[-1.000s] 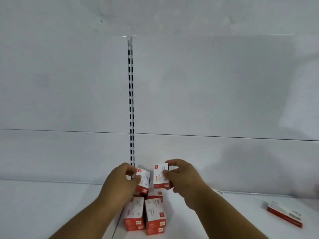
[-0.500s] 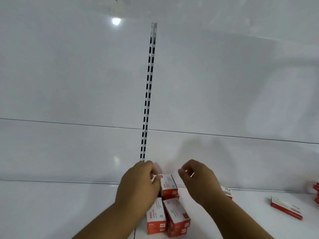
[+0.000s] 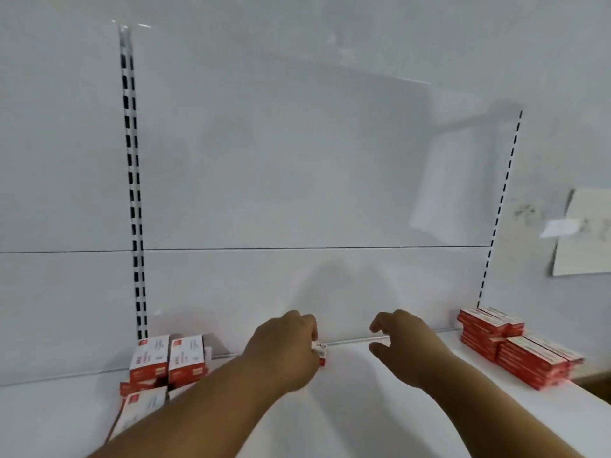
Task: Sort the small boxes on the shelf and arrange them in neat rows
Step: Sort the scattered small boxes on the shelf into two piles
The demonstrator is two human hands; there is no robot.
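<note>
Left upright strip (image 3: 134, 193): it is running down the white back panel to the shelf (image 3: 363, 408), ending just behind the left group of boxes.
Left group of boxes (image 3: 165, 361): red-and-white small boxes are standing and lying in a loose cluster at the far left of the shelf — two upright at the back, others tipped over nearer the camera.
Left hand (image 3: 284, 348): it is reaching to the far edge of the shelf mid-scene, fingers curled over one small box (image 3: 321, 352); only the box's right end is showing past the knuckles, so the grip looks closed on it, though how firmly I cannot tell.
Box position: it is sitting on the shelf close to the back panel, between the two hands, well apart from both groups.
Right hand (image 3: 406, 342): it is hovering just right of that box, thumb and fingers parted, holding nothing.
Key relation: the box is lying to the left of the right hand and under the left one — the left hand is the nearer; its long axis is mostly hidden.
Right stack of boxes (image 3: 515, 348): flat red boxes are piled at the far right, below a second upright strip (image 3: 499, 206).
</note>
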